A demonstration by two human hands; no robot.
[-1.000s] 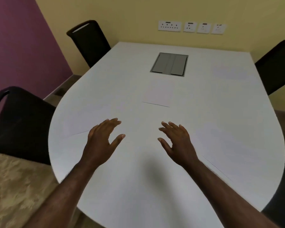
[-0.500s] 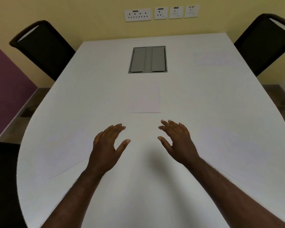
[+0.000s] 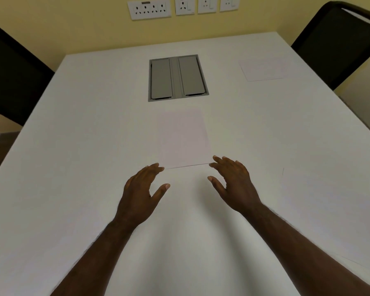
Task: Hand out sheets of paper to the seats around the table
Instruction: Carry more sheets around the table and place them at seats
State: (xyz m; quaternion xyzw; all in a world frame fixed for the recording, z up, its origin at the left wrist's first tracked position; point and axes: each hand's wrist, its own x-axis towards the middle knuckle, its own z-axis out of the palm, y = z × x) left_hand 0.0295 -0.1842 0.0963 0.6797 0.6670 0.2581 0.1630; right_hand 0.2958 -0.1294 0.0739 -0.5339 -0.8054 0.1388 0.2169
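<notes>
Fingertips of the left hand and right hand, both spread and empty, are reaching the near corners of the paper stack below the grey hatch, likely needing a one-sheet pinch next.

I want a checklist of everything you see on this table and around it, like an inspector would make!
Surface: white table, rounded near end, far end at the wall.
Job's things: centre sheet flat below the grey cable hatch; another sheet by the right chair.
Clutter: nothing seen.
Grippers: left hand and right hand open, empty, fingertips at the centre sheet's near corners.
Cables: nothing seen.
Surroundings: left chair, wall sockets, yellow wall.
</notes>
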